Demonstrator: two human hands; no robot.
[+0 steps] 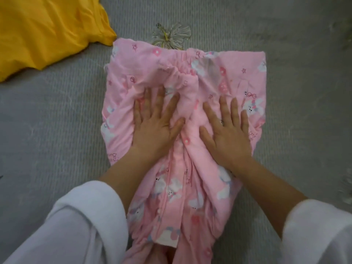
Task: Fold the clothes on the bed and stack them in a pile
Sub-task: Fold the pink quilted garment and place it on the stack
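Pyjamas (182,130), one pink printed piece, lie mid-bed (47,121), near end cut off below. Left hand (156,122) and right hand (226,130) press flat on them, fingers spread. One yellow cloth (43,31) lies far left, partly cropped.

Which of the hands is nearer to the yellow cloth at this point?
Left. The left hand lies flat on the pink garment, on the side facing the yellow cloth; the right hand presses the garment's far side, farther away.
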